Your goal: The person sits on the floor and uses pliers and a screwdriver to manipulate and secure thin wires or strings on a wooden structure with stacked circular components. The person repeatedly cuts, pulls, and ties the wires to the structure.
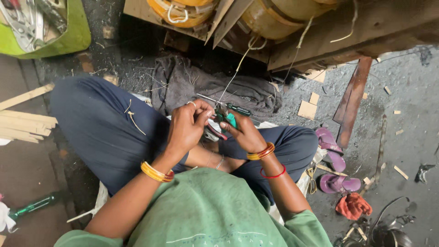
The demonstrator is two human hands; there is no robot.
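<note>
I pinch the thin pale wire (228,87) tight in my left hand (187,126) over my lap, squeeze the green-handled metal pliers (227,118) in my right hand (247,135), and I should keep the wire pulled straight so it does not slip.

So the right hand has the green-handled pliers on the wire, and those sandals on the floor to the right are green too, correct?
Not quite. The head view shows the sandals are purple, not green. The right hand does hold the green-handled pliers at the wire.

left hand (188,123) pinching, right hand (244,132) gripping
</note>
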